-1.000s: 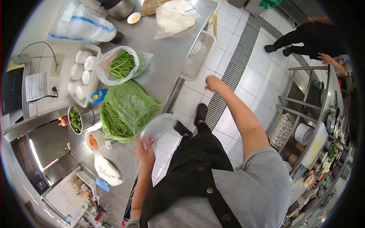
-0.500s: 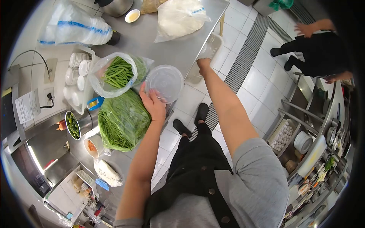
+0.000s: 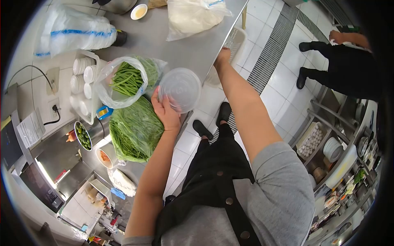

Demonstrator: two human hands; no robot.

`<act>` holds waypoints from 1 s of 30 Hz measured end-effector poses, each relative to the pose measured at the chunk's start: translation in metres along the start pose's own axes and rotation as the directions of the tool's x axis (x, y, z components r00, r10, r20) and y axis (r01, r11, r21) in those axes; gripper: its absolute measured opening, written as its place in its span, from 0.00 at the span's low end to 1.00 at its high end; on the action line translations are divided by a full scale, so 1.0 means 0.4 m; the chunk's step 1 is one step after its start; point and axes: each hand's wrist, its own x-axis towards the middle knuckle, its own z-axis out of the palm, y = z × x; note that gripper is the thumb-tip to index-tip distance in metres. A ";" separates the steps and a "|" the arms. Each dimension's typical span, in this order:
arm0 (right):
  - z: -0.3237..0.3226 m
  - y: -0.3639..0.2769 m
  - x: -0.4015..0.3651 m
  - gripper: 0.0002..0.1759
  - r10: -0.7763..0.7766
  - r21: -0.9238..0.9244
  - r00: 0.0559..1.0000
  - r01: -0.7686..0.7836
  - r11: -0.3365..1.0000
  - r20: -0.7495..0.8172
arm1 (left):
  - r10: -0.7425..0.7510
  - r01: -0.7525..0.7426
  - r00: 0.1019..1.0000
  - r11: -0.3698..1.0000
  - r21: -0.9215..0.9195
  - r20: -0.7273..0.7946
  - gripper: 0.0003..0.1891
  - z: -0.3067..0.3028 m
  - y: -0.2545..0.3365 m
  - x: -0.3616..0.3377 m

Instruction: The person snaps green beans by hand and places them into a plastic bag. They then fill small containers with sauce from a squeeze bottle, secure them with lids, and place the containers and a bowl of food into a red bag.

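Note:
My left hand (image 3: 166, 111) grips the rim of a round clear plastic tub (image 3: 180, 90) at the table's edge. Beside that hand lies a plastic bag of green beans (image 3: 135, 129), and behind it stands an open bag of green beans (image 3: 126, 80). My right hand (image 3: 223, 58) reaches down past the table's edge, over a pale slotted plastic basket (image 3: 239, 41). Its fingers are mostly hidden, and I cannot tell what they hold.
Across the steel table (image 3: 164, 53) lie a bag of white stuff (image 3: 195, 19), a small white bowl (image 3: 138, 12) and a crate of white cups (image 3: 100, 61). A bowl of green limes (image 3: 83, 136) stands at left. Another person (image 3: 340, 67) is on the right beyond the floor grate (image 3: 266, 53).
My right hand has drawn back slightly towards the table's edge, above the basket. My left hand keeps its hold on the tub. The other person has shifted their legs and arm.

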 end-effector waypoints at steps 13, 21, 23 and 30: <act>-0.272 -0.182 -0.246 0.12 -0.665 -0.259 0.740 0.664 0.701 0.097 | -0.039 0.039 0.999 0.999 -0.007 0.015 0.18 0.003 0.010 0.001; -0.577 -0.230 -0.568 0.08 -0.577 -0.140 0.709 0.672 0.727 0.406 | -0.453 0.582 0.811 0.686 -0.436 0.371 0.18 -0.018 0.149 -0.088; -0.625 -0.247 -0.649 0.08 -0.556 -0.114 0.639 0.705 0.700 0.532 | -0.398 0.705 0.708 0.450 -0.548 0.584 0.17 -0.054 0.157 -0.120; -0.593 -0.378 -0.952 0.10 -0.604 0.074 0.507 0.725 0.684 0.615 | -0.345 0.765 0.591 -0.045 -0.642 0.729 0.13 -0.153 0.245 -0.178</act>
